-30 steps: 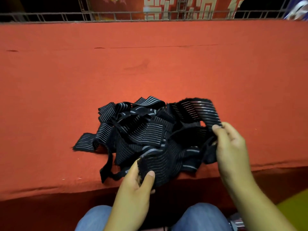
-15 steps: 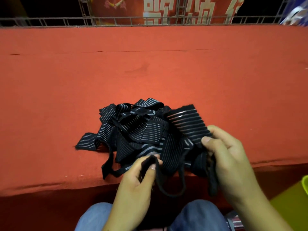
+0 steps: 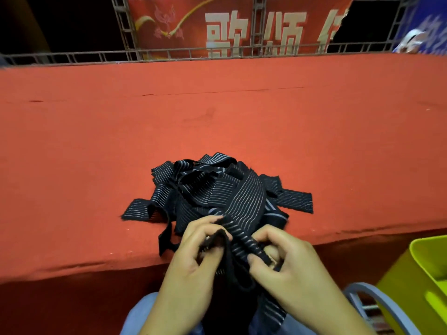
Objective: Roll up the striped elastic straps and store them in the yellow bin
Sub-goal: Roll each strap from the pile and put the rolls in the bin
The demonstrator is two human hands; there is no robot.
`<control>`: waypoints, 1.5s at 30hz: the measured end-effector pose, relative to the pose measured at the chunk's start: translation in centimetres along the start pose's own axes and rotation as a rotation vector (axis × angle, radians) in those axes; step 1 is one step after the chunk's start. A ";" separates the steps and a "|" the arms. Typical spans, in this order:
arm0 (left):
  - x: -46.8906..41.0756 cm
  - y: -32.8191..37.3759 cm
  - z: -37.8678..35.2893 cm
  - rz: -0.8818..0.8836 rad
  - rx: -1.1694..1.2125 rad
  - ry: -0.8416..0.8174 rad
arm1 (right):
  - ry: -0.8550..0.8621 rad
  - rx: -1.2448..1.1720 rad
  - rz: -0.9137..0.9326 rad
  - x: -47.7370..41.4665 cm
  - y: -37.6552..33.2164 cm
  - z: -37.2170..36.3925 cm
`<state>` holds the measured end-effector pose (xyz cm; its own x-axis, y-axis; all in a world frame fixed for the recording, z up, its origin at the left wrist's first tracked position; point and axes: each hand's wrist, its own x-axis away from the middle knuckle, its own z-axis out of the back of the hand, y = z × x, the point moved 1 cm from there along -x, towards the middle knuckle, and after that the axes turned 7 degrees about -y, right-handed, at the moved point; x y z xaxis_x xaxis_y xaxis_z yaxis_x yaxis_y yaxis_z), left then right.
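Observation:
A tangled pile of black straps with thin white stripes (image 3: 208, 187) lies on the red cloth near the table's front edge. One wide strap (image 3: 244, 209) runs from the pile down to my hands. My left hand (image 3: 196, 259) pinches its folded end, and my right hand (image 3: 287, 262) grips the same strap right beside it, fingers curled over it. A loose part of the strap hangs down over my lap. The yellow bin (image 3: 420, 281) stands at the lower right, below table level, only partly in view.
The red-covered table (image 3: 217, 117) stretches far back to a metal rail (image 3: 217, 53) with a red banner behind it. A grey chair frame (image 3: 377, 301) curves beside the bin. My jeans-clad knees show at the bottom.
Both hands have come together at the table's front edge on one strap, pulling it toward my lap. The bin has come further into view as the camera tilted.

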<state>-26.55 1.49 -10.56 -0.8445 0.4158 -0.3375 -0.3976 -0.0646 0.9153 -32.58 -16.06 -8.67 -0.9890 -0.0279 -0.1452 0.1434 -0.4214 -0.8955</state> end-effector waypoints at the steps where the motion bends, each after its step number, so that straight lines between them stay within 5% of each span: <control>1: 0.3 0.0 0.1 0.005 0.004 0.013 | 0.022 -0.008 0.004 0.4 -0.2 -0.1; 9: 2.3 1.5 0.3 0.066 0.056 -0.068 | 0.092 -0.072 -0.002 2.4 -0.6 -1.8; 17: 4.2 2.0 0.4 0.080 0.049 -0.060 | -0.041 -0.594 -0.082 4.0 -0.8 -2.9; 27: 6.2 0.8 0.4 0.185 0.041 -0.067 | 0.145 -0.536 -0.098 4.8 1.0 -5.9; 39: 6.8 -1.2 0.3 0.243 -0.259 -0.097 | 0.357 -0.463 -0.038 5.6 1.8 -6.7; 45: 6.7 -0.8 0.9 0.199 -0.111 -0.082 | 0.252 -0.518 -0.076 4.9 2.3 -7.1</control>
<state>-31.58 5.14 -13.31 -0.8801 0.4567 -0.1298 -0.2671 -0.2503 0.9306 -36.82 -10.77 -14.46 -0.9673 0.2281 -0.1110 0.1337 0.0868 -0.9872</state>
